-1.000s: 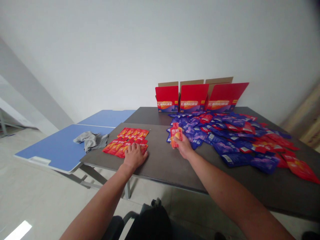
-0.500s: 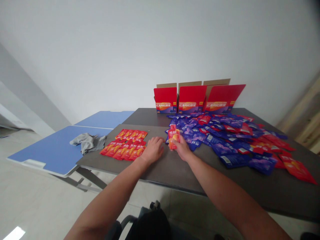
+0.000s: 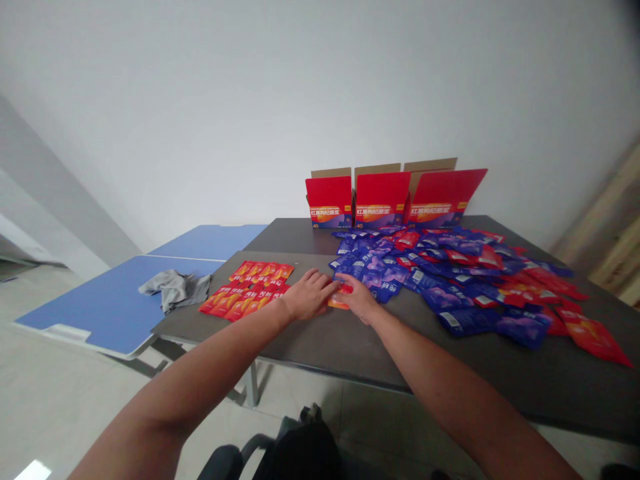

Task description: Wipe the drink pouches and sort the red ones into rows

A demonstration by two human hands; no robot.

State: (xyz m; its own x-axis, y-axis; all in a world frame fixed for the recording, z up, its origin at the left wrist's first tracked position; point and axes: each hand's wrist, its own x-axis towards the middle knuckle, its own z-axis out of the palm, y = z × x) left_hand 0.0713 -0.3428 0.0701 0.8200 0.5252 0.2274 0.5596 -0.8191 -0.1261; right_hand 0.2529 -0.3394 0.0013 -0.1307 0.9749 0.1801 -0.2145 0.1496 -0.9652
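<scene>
An orange-red sachet (image 3: 339,302) lies low on the dark tabletop, mostly hidden under my right hand (image 3: 358,299), whose fingers press over it. My left hand (image 3: 310,295) rests beside it with its fingers spread and holds nothing, its fingertips almost meeting my right hand. To the left of my left hand lie neat rows of red-orange sachets (image 3: 245,291). Just beyond my hands starts a large loose heap of purple-blue sachets (image 3: 450,283), mixed with some red ones.
Three open red cardboard cartons (image 3: 383,200) stand in a row at the table's far edge against the wall. A grey cloth (image 3: 173,290) lies on a blue folding table (image 3: 110,300) to the left. A black chair back (image 3: 300,450) shows below the table.
The sachet held upright in my right hand has gone down flat onto the table under that hand. My left hand has slid right, up to it. The view has shifted slightly.
</scene>
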